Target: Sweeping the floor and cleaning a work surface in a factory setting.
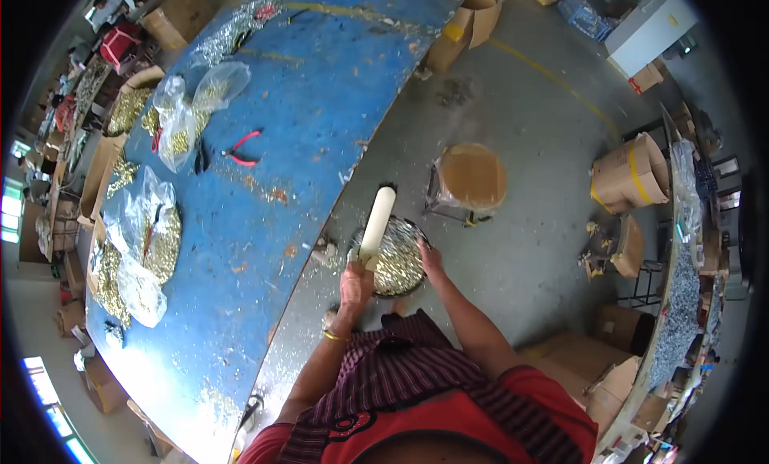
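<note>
A pale cream cylinder (379, 220), long and smooth with a rounded far end, slants over the left side of a round, dark-rimmed pan (406, 293). My left hand (356, 288) is closed around the cylinder's near end, beside the pan's left edge. Many small, shiny gold and silver metal pieces (400, 260) fill the pan. On the right, my right hand (431, 261) grips the pan's rim, fingers partly hidden at its edge. The pan is above my lap, just right of the blue table.
The worn blue table (320, 87) carries red-handled pliers (244, 149) and clear plastic bags (148, 223) with gold pieces. A round-topped stool (471, 176) stands ahead to the right. Cardboard boxes (631, 173) and a bench heaped with grey pieces (677, 320) line the right.
</note>
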Action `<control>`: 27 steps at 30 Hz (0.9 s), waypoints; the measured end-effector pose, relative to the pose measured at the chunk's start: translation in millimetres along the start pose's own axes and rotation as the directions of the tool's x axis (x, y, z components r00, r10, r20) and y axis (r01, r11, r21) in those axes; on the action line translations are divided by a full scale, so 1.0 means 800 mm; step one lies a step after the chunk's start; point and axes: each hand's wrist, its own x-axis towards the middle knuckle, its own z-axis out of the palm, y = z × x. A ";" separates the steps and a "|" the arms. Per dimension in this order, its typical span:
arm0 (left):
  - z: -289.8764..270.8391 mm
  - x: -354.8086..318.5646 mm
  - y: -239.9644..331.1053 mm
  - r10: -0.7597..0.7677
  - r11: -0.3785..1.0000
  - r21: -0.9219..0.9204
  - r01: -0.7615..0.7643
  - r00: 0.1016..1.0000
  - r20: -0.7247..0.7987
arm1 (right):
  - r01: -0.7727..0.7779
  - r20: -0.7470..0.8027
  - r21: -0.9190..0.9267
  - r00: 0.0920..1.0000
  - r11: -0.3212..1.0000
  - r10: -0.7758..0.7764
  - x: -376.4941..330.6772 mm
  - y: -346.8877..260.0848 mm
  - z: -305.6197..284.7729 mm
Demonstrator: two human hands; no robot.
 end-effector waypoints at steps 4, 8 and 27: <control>-0.018 0.066 0.031 0.339 0.940 0.037 -0.340 0.914 -0.224 | -0.110 -0.146 -0.042 0.984 0.993 0.103 0.017 -0.011 -0.094; -0.061 0.153 0.029 0.123 0.882 0.471 0.014 0.958 -0.258 | -0.157 -0.325 0.039 0.932 0.987 0.162 0.035 0.018 -0.175; 0.203 0.361 0.174 -0.148 0.926 -0.332 0.180 0.982 0.122 | 0.059 -0.494 0.360 0.859 0.931 0.136 0.127 0.052 -0.464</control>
